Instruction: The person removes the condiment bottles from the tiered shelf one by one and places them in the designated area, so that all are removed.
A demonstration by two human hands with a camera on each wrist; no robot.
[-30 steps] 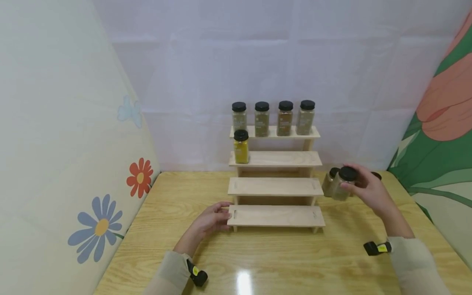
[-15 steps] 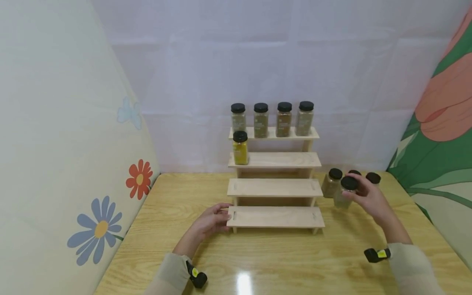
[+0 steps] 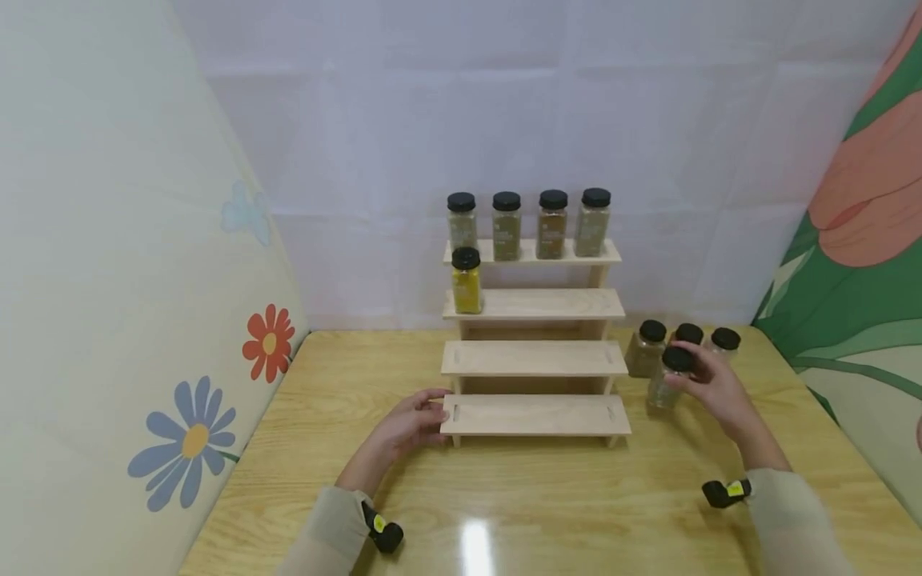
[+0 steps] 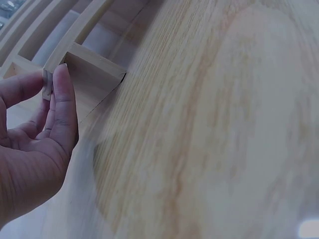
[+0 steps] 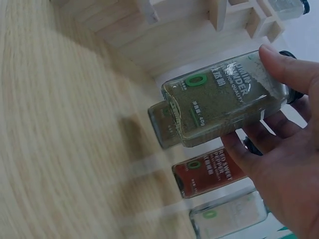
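Your left hand (image 3: 407, 426) pinches a pale wooden stair-rack (image 3: 536, 414); your right hand (image 3: 720, 394) grips a black-lidded square glass jar (image 5: 222, 102) beside it, likely to carry over.

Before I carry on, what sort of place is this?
Probably a staged tabletop booth rather than a working kitchen: a creased white backdrop and a flower-decorated left panel close in a wood-grain table.
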